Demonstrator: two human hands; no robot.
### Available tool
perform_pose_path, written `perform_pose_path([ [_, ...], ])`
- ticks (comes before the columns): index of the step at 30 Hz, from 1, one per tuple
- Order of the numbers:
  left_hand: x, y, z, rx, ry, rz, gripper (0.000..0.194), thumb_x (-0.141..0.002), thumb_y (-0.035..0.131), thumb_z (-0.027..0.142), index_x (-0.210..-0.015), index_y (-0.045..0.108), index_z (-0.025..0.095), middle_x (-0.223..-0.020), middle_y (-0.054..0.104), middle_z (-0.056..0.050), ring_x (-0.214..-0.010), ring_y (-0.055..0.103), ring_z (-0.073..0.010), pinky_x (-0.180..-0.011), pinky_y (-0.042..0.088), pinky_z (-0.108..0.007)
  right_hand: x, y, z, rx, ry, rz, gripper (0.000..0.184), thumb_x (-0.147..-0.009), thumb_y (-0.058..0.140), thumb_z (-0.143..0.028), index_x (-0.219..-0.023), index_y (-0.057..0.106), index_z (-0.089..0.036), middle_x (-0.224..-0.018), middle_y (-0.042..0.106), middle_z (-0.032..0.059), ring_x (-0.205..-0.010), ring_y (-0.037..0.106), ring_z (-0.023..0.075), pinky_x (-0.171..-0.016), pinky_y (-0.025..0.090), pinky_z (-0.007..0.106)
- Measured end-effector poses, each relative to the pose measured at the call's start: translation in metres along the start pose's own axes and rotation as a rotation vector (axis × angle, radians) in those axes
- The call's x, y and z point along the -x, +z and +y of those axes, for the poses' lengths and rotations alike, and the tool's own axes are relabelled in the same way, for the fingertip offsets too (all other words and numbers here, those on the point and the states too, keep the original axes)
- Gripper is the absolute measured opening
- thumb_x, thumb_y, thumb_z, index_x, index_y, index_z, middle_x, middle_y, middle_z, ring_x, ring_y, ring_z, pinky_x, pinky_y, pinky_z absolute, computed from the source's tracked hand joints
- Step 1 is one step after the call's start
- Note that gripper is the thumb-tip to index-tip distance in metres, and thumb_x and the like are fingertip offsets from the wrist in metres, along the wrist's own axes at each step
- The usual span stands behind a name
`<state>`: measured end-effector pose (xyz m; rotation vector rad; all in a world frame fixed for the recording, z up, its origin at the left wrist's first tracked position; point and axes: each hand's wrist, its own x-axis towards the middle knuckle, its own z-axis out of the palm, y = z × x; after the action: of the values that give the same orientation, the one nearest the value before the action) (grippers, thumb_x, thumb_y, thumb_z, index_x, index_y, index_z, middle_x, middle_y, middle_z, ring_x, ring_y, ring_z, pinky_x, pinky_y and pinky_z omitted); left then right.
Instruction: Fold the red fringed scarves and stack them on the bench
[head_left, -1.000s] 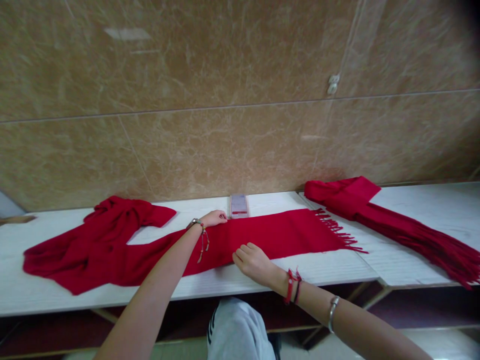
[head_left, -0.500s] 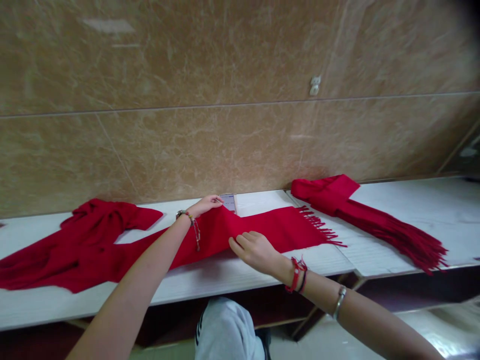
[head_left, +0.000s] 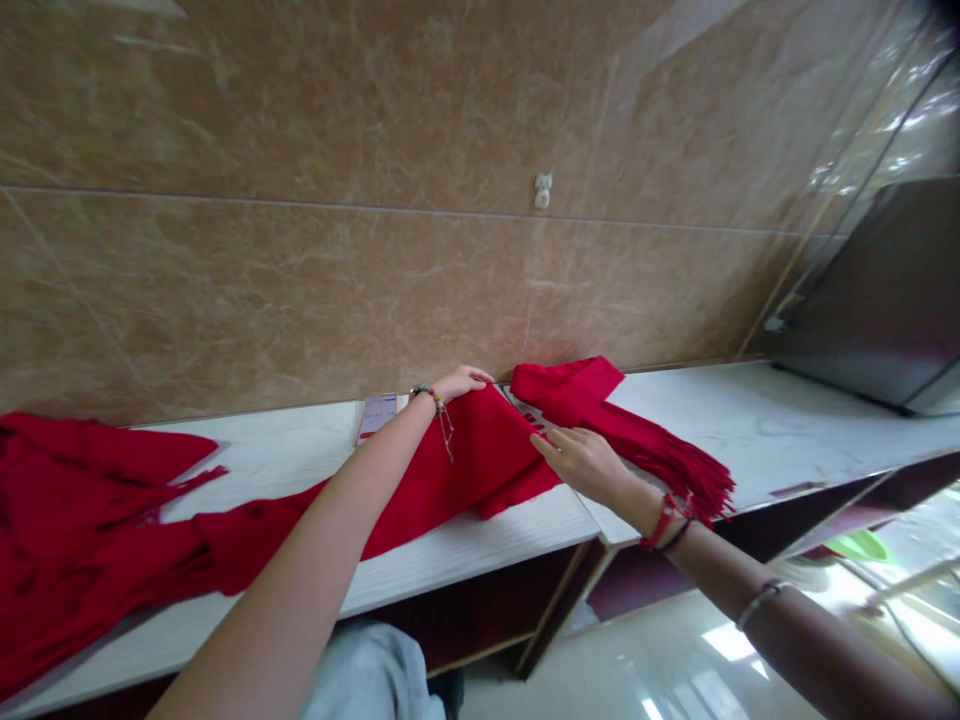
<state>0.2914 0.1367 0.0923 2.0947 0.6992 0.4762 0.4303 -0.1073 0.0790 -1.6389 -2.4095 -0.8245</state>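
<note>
1. My left hand [head_left: 463,382] is up at the far edge of the red scarf [head_left: 480,450], fingers close together and pinching that edge.
2. My right hand [head_left: 589,465] is at about 4 o'clock from the left, thumb and first finger pinching the scarf's right-hand edge, the other fingers loosely curled.
3. Between my hands the scarf is drawn up into a flap, with more of its cloth lying under it. The rest runs along the white bench [head_left: 300,438] towards 9 o'clock, into a rumpled red heap [head_left: 67,500] with a few tassels sticking out.
4. The packet [head_left: 377,415] lies flat against the far side of the bench, near 9 o'clock from my left hand. Its pale lilac face carries small dark print and a red strip along the near end; I can't read the words.
5. The second scarf [head_left: 570,388] is folded just beyond my right hand, from about 12 o'clock round to its fringe at 3.
6. A white fitting [head_left: 543,190] is fixed on the brown wall [head_left: 337,280] at 12 o'clock. The big grey box [head_left: 877,290] stands on the bench well away at 2 o'clock. I can make out no brand on either.
</note>
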Motion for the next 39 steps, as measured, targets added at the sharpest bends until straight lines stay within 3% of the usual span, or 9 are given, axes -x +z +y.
perform_pose_path([
  [4, -0.024, 0.048, -0.02, -0.056, -0.031, -0.042, 0.03, -0.069, 0.054, 0.011, -0.097, 0.067, 0.01, -0.093, 0.069, -0.006, -0.084, 0.061, -0.0175, -0.081, 0.045, -0.028, 0.03, 0.041, 0.013, -0.014, 0.051, -0.135, 0.026, -0.084, 0.041, -0.008, -0.105, 0.057, -0.013, -0.078, 0.06, 0.0076, -0.07, 0.056, 0.0169, -0.062, 0.041, 0.028],
  [8, -0.03, 0.072, -0.039, -0.12, -0.035, -0.074, 0.032, -0.064, 0.054, 0.007, -0.092, 0.068, 0.012, -0.089, 0.07, -0.004, -0.084, 0.062, -0.0169, -0.08, 0.046, -0.026, 0.047, 0.065, 0.013, -0.107, 0.13, -0.201, 0.029, -0.083, 0.042, -0.007, -0.108, 0.056, -0.014, -0.083, 0.062, 0.0074, -0.073, 0.058, 0.0171, -0.063, 0.044, 0.027],
  [14, -0.033, 0.073, -0.049, -0.204, -0.033, -0.042, 0.037, -0.065, 0.052, 0.007, -0.1, 0.065, 0.011, -0.095, 0.069, -0.006, -0.087, 0.062, -0.0158, -0.08, 0.045, -0.024, 0.046, 0.071, 0.017, -0.264, 0.248, -0.152, 0.036, -0.082, 0.039, -0.005, -0.113, 0.053, -0.014, -0.098, 0.062, 0.0099, -0.09, 0.057, 0.017, -0.075, 0.046, 0.027],
  [18, -0.031, 0.071, -0.049, -0.286, -0.043, 0.005, 0.036, -0.066, 0.053, 0.008, -0.1, 0.064, 0.012, -0.096, 0.068, -0.007, -0.089, 0.061, -0.0171, -0.081, 0.044, -0.025, 0.037, 0.067, 0.019, -0.409, 0.294, -0.185, 0.038, -0.08, 0.036, -0.002, -0.113, 0.053, -0.012, -0.099, 0.064, 0.0112, -0.091, 0.059, 0.0168, -0.078, 0.046, 0.028],
  [24, -0.022, 0.079, -0.042, -0.367, -0.019, 0.048, 0.037, -0.067, 0.053, 0.005, -0.1, 0.065, 0.016, -0.099, 0.068, -0.005, -0.093, 0.06, -0.0167, -0.083, 0.042, -0.022, 0.036, 0.059, -0.001, -0.494, 0.338, -0.169, 0.039, -0.081, 0.035, -0.005, -0.114, 0.053, -0.013, -0.094, 0.066, 0.0097, -0.087, 0.061, 0.0167, -0.075, 0.046, 0.026],
  [30, -0.017, 0.086, -0.029, -0.397, 0.024, 0.053, 0.026, -0.072, 0.055, 0.012, -0.094, 0.068, 0.016, -0.094, 0.069, -0.003, -0.089, 0.061, -0.0168, -0.082, 0.043, -0.022, 0.037, 0.051, -0.006, -0.267, 0.32, -0.236, 0.031, -0.082, 0.039, -0.006, -0.107, 0.057, -0.013, -0.084, 0.065, 0.0081, -0.074, 0.06, 0.0171, -0.065, 0.044, 0.026],
  [34, -0.021, 0.081, -0.022, -0.415, 0.031, 0.146, 0.029, -0.078, 0.049, 0.015, -0.103, 0.064, 0.014, -0.103, 0.066, -0.007, -0.093, 0.059, -0.0165, -0.083, 0.043, -0.022, 0.037, 0.044, 0.008, -0.08, 0.221, -0.134, 0.029, -0.084, 0.042, -0.008, -0.11, 0.055, -0.013, -0.08, 0.063, 0.0082, -0.076, 0.058, 0.0193, -0.067, 0.043, 0.029],
  [36, -0.024, 0.08, -0.022, -0.429, 0.028, 0.179, 0.031, -0.079, 0.048, 0.014, -0.106, 0.062, 0.015, -0.106, 0.065, -0.006, -0.095, 0.059, -0.0157, -0.083, 0.043, -0.022, 0.038, 0.046, 0.012, -0.03, 0.197, -0.086, 0.031, -0.085, 0.042, -0.009, -0.113, 0.053, -0.013, -0.082, 0.062, 0.0089, -0.079, 0.057, 0.0203, -0.069, 0.042, 0.03],
  [39, -0.024, 0.087, -0.03, -0.479, -0.001, 0.187, 0.03, -0.077, 0.049, 0.011, -0.103, 0.064, 0.017, -0.101, 0.066, -0.006, -0.094, 0.059, -0.0175, -0.084, 0.043, -0.024, 0.041, 0.058, 0.012, -0.025, 0.224, -0.148, 0.026, -0.084, 0.044, -0.009, -0.107, 0.055, -0.013, -0.083, 0.062, 0.0092, -0.08, 0.057, 0.02, -0.067, 0.042, 0.03],
])
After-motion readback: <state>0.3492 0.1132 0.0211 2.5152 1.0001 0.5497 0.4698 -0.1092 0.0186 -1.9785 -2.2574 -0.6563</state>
